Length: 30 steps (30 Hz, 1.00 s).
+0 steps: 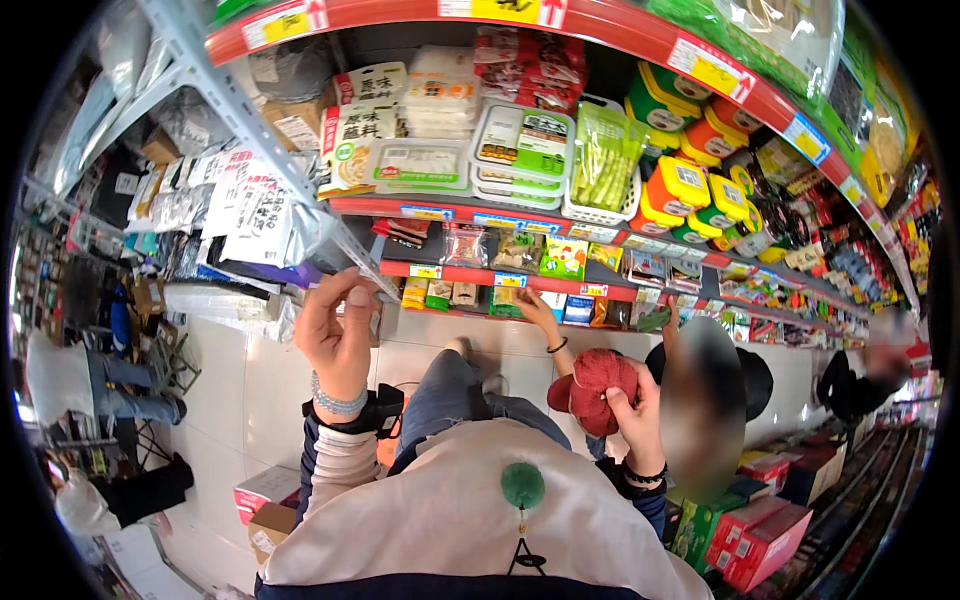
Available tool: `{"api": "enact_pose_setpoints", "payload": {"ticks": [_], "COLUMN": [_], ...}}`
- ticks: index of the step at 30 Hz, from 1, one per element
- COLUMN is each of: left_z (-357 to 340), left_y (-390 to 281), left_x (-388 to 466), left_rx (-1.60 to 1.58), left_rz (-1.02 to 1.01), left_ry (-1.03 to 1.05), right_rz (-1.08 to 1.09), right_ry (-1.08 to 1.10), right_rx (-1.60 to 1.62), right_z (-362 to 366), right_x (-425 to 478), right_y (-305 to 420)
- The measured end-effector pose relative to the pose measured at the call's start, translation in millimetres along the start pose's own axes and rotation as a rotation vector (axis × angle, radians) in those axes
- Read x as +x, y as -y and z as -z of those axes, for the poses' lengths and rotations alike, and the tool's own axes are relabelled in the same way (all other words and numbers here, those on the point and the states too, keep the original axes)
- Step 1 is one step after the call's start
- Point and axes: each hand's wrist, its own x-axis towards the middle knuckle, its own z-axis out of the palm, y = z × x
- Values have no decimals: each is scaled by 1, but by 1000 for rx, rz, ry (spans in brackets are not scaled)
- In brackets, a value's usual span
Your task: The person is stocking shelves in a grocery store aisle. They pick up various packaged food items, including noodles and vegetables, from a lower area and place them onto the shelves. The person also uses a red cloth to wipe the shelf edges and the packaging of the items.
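Note:
My left hand (pixel 337 337) is raised beside the metal upright of the shelf (pixel 300 176). Its fingers are loosely bent and no object shows in them; a beaded bracelet (pixel 341 403) circles the wrist. On the other side, my right hand (pixel 637 412) grips a dark red cap (pixel 600 386), its thumb lying over the fabric. The cap seems to be on another person's head, though the head itself is hidden. Just past it, another person's hand (pixel 534 309) with a dark wristband reaches towards the packets on the lowest shelf.
Ahead, red-edged shelves carry plastic food trays (pixel 523 142), a white basket (pixel 600 206) of green vegetables and yellow-lidded tubs (pixel 679 187). Parcels (pixel 251 210) are stacked at left. A person with a blurred head (pixel 701 405) stands close at right, near red cartons (pixel 757 544).

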Motion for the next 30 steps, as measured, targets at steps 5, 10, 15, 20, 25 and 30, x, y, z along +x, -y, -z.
{"api": "enact_pose_setpoints", "payload": {"ticks": [5,10,15,20,25,30], "left_z": [37,62,95,127,160,179], "left_y": [24,39,61,84,127,133], "left_x": [-9,8,46,92,90,80], "left_rx": [138,13,27,79,57,426], "left_rz": [-6,93,77,101,139,-18], "left_ry": [-72,-157,-167,-176,-267,-325], "right_rz": [-14,-27,-35,67,74,52], "right_ry": [40,-34,58,29,135,75], "right_rx": [44,31,29,-7,15,-5], "right_z": [-8,-33,-76,-130,-158,-134], "right_x": [-2,1,23,66,82,74], "right_y": [11,22,32,74,94,54]}}
